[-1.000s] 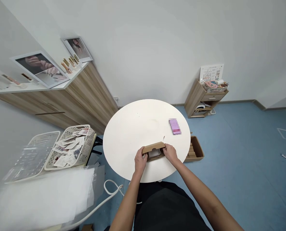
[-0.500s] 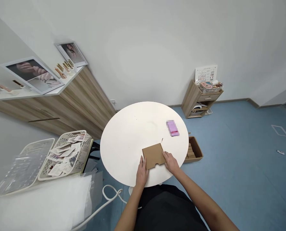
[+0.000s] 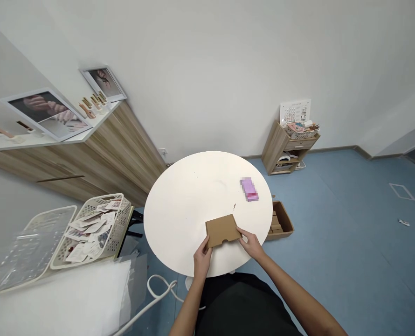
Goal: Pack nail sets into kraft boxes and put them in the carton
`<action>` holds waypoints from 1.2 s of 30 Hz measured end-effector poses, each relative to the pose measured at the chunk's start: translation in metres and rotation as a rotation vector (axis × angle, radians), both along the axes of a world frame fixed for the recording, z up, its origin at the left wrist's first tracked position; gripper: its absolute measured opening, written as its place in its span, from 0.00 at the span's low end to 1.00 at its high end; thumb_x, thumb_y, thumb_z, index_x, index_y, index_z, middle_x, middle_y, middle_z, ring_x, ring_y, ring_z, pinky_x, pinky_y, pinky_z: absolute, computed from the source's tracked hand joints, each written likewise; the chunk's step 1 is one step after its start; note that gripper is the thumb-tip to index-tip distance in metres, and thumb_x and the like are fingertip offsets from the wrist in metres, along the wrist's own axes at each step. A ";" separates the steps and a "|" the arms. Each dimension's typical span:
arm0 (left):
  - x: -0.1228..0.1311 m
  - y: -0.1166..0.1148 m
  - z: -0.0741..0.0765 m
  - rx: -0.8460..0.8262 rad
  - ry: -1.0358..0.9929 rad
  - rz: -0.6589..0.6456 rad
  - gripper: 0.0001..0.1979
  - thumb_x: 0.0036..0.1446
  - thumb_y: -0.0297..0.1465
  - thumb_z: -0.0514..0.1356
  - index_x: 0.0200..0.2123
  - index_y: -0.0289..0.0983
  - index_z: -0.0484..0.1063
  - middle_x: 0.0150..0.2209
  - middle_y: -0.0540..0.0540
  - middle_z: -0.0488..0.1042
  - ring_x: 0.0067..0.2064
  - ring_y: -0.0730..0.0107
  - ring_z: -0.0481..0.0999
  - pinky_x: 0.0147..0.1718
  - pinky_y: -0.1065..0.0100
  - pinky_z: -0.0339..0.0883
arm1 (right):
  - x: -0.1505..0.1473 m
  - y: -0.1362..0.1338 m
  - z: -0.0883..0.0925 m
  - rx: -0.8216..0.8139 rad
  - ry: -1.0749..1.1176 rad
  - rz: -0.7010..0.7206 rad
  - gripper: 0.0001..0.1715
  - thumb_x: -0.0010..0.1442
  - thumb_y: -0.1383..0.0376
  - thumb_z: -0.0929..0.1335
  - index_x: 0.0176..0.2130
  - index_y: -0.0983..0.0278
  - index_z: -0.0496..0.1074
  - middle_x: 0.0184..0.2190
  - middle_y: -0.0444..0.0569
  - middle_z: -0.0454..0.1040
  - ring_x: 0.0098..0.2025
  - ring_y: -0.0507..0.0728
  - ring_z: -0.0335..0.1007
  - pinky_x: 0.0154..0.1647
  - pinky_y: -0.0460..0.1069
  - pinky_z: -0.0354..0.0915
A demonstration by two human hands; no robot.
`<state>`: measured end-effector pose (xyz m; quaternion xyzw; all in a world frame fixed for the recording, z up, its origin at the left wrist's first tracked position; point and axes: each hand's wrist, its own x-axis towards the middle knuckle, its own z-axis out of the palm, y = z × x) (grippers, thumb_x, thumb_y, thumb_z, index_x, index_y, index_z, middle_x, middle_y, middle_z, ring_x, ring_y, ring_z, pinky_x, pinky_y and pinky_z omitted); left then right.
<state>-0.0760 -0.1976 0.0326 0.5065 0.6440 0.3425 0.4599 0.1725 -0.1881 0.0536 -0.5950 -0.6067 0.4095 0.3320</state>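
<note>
A flat brown cardboard box [image 3: 222,229] lies closed on the round white table [image 3: 186,205], near its front edge. My left hand [image 3: 203,255] pinches the box's near left corner with curled fingers. My right hand [image 3: 251,242] grips the near right corner in the same way. A small pink item [image 3: 249,189], blurred, rests on the table further back to the right.
A white basket of packets [image 3: 95,224] and a clear tray [image 3: 22,249] sit at the left, above white sheets [image 3: 53,298]. A white cable [image 3: 155,289] loops on the blue floor. An open carton [image 3: 280,219] stands beside the table; a small wooden stand [image 3: 289,144] is by the wall.
The box's lid was up with both hands at its sides; it has been folded down flat. My hands have slid back to the near corners.
</note>
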 end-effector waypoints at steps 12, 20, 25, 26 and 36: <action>-0.010 0.056 0.061 -0.004 -0.060 0.157 0.21 0.55 0.47 0.57 0.41 0.38 0.77 0.41 0.43 0.79 0.44 0.58 0.78 0.44 0.58 0.74 | -0.006 0.066 0.035 -0.223 0.211 -0.103 0.21 0.59 0.54 0.67 0.48 0.59 0.77 0.45 0.49 0.79 0.46 0.59 0.75 0.45 0.55 0.74; -0.016 0.082 0.073 -0.120 -0.128 0.139 0.20 0.48 0.48 0.62 0.32 0.36 0.76 0.37 0.43 0.78 0.41 0.60 0.78 0.37 0.62 0.77 | -0.008 0.095 0.047 -0.401 0.217 -0.125 0.11 0.58 0.61 0.69 0.40 0.63 0.78 0.38 0.50 0.79 0.39 0.55 0.76 0.32 0.45 0.72; -0.017 0.085 0.076 -0.109 -0.113 0.127 0.20 0.48 0.48 0.63 0.31 0.36 0.76 0.35 0.43 0.78 0.40 0.60 0.78 0.35 0.63 0.78 | -0.011 0.100 0.053 -0.438 0.192 -0.135 0.09 0.57 0.61 0.70 0.36 0.63 0.77 0.37 0.49 0.78 0.36 0.54 0.76 0.29 0.43 0.70; -0.017 0.085 0.076 -0.104 -0.117 0.127 0.20 0.49 0.48 0.62 0.31 0.36 0.76 0.35 0.43 0.77 0.40 0.60 0.78 0.35 0.63 0.78 | -0.012 0.101 0.054 -0.444 0.186 -0.134 0.09 0.57 0.61 0.70 0.36 0.63 0.77 0.37 0.49 0.78 0.36 0.54 0.76 0.29 0.43 0.70; -0.021 0.078 0.064 -0.007 -0.115 0.088 0.18 0.52 0.45 0.60 0.37 0.36 0.77 0.40 0.43 0.79 0.41 0.61 0.79 0.37 0.61 0.79 | -0.011 0.095 0.051 -0.361 0.132 -0.041 0.12 0.57 0.65 0.65 0.41 0.61 0.74 0.32 0.45 0.77 0.36 0.52 0.74 0.32 0.45 0.72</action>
